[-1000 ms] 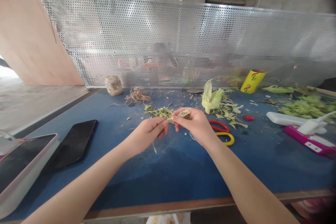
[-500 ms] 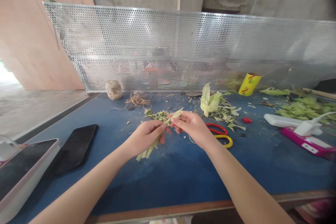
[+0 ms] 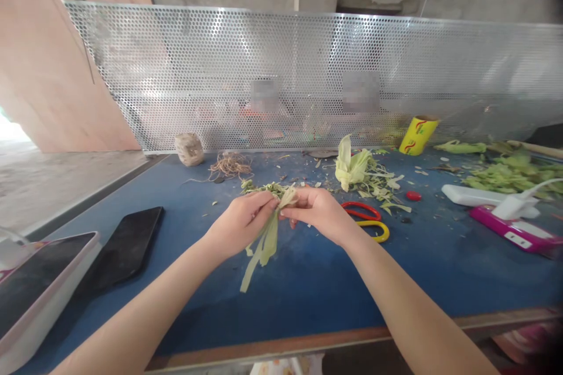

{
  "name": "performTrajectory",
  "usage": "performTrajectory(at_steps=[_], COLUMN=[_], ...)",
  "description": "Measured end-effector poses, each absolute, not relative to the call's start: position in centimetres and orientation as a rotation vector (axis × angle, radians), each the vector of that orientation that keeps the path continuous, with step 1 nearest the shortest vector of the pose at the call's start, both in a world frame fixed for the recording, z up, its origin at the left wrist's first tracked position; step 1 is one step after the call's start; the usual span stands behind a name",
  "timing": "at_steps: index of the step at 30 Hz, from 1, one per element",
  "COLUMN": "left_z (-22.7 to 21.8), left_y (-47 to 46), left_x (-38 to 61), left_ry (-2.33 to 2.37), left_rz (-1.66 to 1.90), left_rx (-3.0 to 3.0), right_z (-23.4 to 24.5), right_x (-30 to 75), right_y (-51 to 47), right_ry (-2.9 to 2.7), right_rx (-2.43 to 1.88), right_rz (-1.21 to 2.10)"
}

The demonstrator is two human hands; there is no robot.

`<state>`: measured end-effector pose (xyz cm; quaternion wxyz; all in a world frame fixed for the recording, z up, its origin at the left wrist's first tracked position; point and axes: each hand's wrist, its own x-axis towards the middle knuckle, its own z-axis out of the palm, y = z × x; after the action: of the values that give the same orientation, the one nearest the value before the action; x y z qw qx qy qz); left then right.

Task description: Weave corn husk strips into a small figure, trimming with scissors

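Note:
Pale green corn husk strips (image 3: 269, 241) hang down between my two hands over the blue table (image 3: 308, 299). My left hand (image 3: 246, 217) is closed on the strips near their upper end. The fingers of my right hand (image 3: 314, 211) pinch the gathered top of the same strips. Behind my hands, a darker green knotted part (image 3: 259, 187) stretches to the left; whether it joins the strips I cannot tell. Scissors with one red and one yellow handle loop (image 3: 373, 230) lie beside my right wrist, their blades hidden behind it.
A husk bundle (image 3: 352, 169) and shreds lie behind the scissors. Tangled twine (image 3: 231, 165), a pale roll (image 3: 189, 149) and a yellow tube (image 3: 417, 136) stand near the perforated metal screen (image 3: 285, 47). Phones (image 3: 127, 243) lie left; a magenta power strip (image 3: 514, 229) and green husks (image 3: 514, 174) lie right.
The strips now hang lower and more spread out below my left hand. My right hand has shifted slightly left and down, and the view has tilted a little.

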<state>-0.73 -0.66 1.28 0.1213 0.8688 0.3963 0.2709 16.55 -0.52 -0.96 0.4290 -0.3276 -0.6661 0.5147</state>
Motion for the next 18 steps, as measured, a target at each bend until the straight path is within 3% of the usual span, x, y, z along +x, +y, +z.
performTrajectory(at_steps=[5,13,18], left_z=[1.1,0.0,0.1], left_y=[-0.4,-1.3,-1.0], left_x=[-1.1,0.5,0.3], left_ry=[1.084,0.974,0.974], left_rz=[0.826,1.027,1.081], left_rx=[2.395,1.546,1.72], right_z=[-0.9,-0.1,-0.1], right_x=[16.5,16.5,16.7], right_y=[-0.8,-1.5,-1.4], right_ry=[-1.756,-1.75,-1.704], right_rx=[-0.905,-0.852,-0.839], right_rz=[1.17,1.102,1.108])
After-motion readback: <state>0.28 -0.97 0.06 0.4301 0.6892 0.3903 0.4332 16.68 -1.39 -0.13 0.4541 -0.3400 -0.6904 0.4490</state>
